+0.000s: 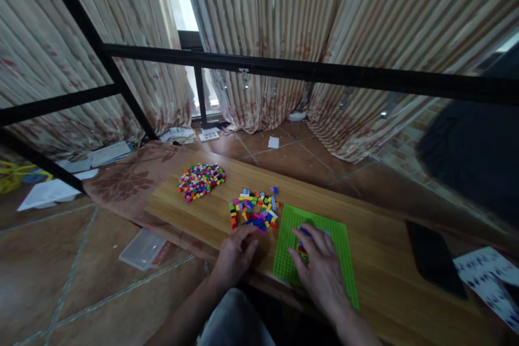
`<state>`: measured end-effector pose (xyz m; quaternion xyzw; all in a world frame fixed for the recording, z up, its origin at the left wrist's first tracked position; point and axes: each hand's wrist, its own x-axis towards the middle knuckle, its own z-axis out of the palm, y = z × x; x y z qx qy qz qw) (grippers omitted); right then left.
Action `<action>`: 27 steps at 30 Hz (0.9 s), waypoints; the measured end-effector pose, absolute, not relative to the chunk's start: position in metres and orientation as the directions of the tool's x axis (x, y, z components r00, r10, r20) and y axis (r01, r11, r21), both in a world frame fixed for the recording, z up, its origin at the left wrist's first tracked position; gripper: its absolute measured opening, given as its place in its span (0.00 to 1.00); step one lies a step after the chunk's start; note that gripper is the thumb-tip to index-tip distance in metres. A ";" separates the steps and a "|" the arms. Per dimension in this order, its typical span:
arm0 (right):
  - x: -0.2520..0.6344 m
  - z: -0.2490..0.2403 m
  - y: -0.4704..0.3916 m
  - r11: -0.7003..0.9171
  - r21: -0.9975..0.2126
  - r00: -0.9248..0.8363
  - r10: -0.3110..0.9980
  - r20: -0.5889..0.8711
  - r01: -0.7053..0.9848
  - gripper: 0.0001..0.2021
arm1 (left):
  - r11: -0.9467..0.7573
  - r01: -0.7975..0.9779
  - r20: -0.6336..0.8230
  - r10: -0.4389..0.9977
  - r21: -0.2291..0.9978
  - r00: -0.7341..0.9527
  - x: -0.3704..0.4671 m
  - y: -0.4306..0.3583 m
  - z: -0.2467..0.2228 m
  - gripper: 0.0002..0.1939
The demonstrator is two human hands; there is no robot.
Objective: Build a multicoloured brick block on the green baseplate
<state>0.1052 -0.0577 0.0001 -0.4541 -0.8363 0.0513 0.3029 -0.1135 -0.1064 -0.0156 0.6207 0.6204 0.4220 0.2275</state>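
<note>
My left hand [236, 258] is at the near edge of a loose group of coloured toy bricks [245, 204]. Its fingers are loosely bent, with the thumb apart from the forefinger, and no brick shows between them. A green studded baseplate [287, 221] lies to the right of that group. Over the plate, my right hand [318, 265] has its thumb and fingers around a small build of blue, red and yellow toy bricks [301, 247]. The palm and fingers hide much of this build.
A larger heap of tiny bricks [201, 180] lies on the wooden board [385, 259] farther left. A dark flat tablet-like object [433, 257] and a printed sheet [488, 281] are at the right. A clear plastic tub [142, 248] sits on the tiled floor. A black metal rail [275, 66] crosses beyond.
</note>
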 end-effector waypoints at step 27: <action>0.036 -0.007 0.083 0.723 -0.343 -0.773 0.635 -0.012 0.599 0.26 | -0.099 0.838 0.381 0.914 0.536 -0.136 -0.137 -0.095 -0.033 0.20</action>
